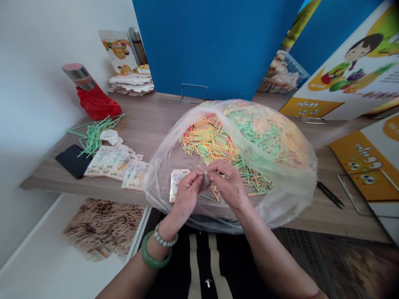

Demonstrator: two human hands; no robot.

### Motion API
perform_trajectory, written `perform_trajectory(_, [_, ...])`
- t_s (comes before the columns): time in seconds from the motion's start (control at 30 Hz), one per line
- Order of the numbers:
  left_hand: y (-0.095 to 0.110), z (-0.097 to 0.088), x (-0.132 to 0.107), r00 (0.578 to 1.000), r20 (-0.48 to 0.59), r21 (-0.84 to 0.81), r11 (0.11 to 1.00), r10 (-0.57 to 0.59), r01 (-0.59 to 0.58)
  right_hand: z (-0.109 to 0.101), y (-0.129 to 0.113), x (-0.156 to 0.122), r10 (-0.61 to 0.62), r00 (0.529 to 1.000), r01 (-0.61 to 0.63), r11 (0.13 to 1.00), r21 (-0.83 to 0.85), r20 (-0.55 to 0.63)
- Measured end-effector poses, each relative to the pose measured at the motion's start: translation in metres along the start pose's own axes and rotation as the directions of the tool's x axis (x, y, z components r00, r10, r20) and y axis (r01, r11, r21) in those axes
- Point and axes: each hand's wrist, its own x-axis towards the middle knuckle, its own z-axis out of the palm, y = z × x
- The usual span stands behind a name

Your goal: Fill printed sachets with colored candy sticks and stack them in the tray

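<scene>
A big clear plastic bag (289, 195) lies open on the wooden table (156, 120), filled with several thin coloured sticks (218, 143) in green, yellow and orange. Both hands meet over the bag's near side. My left hand (185, 193), with a green bangle and a bead bracelet on the wrist, pinches a small packet (176, 182) and a few sticks. My right hand (229, 185) is closed in a pinch on the same small bunch of sticks (214, 192) between the fingertips.
A row of small printed packets (116, 166) lies left of the bag, beside a black phone (73, 160), loose green sticks (93, 133), a red bag (98, 101) and stacked papers (131, 83). Black scissors (330, 194) lie on the right. A blue panel stands behind.
</scene>
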Motion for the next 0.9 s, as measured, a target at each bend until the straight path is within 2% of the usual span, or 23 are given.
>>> perform_trajectory(0.07, [0.002, -0.005, -0.001, 1.0, -0.03, 0.034, 0.999, -0.001, 0.002, -0.008, 0.005, -0.003, -0.018, 1.0, 0.018, 0.999, -0.037, 0.003])
perform_trajectory(0.13, [0.005, -0.011, -0.002, 0.998, -0.067, 0.038, 0.999, -0.007, 0.01, -0.015, 0.016, -0.011, 0.021, 0.999, -0.025, 0.994, -0.106, -0.039])
perform_trajectory(0.2, [0.009, -0.017, -0.004, 0.997, -0.073, -0.01, 0.999, -0.033, 0.033, -0.018, 0.03, -0.022, 0.059, 0.998, -0.059, 0.95, -0.306, -0.009])
perform_trajectory(0.3, [0.016, -0.021, -0.008, 0.997, -0.042, -0.08, 0.995, -0.069, 0.065, -0.014, 0.044, -0.04, 0.127, 0.977, 0.013, 0.767, -0.642, 0.171])
perform_trajectory(0.4, [0.021, -0.021, -0.013, 0.999, -0.005, -0.007, 0.999, -0.053, 0.053, -0.009, 0.046, -0.047, 0.133, 0.949, 0.157, 0.584, -0.796, 0.285])
perform_trajectory(0.5, [0.024, -0.023, -0.015, 1.0, 0.007, 0.174, 0.985, -0.026, 0.024, -0.01, 0.039, -0.043, 0.177, 0.931, 0.221, 0.425, -0.878, 0.32])
perform_trajectory(0.6, [0.023, -0.028, -0.015, 0.999, 0.024, 0.318, 0.947, 0.035, -0.04, -0.018, 0.033, -0.035, 0.237, 0.908, 0.261, 0.323, -0.91, 0.345])
perform_trajectory(0.7, [0.02, -0.031, -0.013, 0.997, 0.041, 0.393, 0.916, 0.071, -0.082, -0.026, 0.033, -0.028, 0.219, 0.906, 0.298, 0.279, -0.913, 0.363])
perform_trajectory(0.9, [0.021, -0.028, -0.012, 0.984, -0.032, 0.391, 0.908, 0.177, -0.151, -0.027, 0.039, -0.03, 0.19, 0.896, 0.355, 0.235, -0.905, 0.401])
